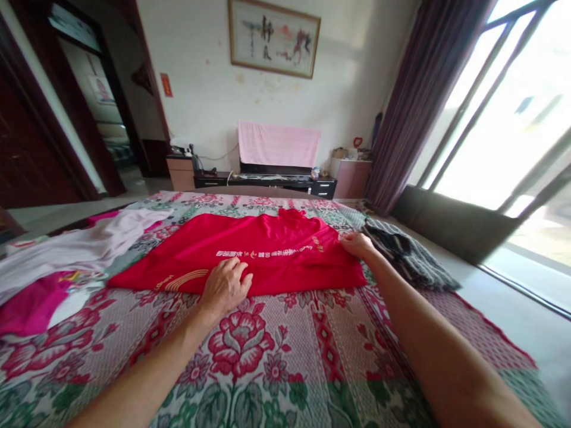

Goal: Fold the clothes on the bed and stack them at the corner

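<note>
Floral cloth [294, 345] w/ red shirt [276, 267]

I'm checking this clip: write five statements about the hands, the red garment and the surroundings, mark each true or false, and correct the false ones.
1. The left hand rests on the red garment near its closest edge. True.
2. The right hand lies on the pale garment. False: the right hand is at the red garment's right-hand end.
3. A dark patterned garment lies to the right of the red one. True.
4. The cover underneath is plain. False: the cover has a flower pattern.
5. A pink cloth hangs below the framed picture. True.
</note>
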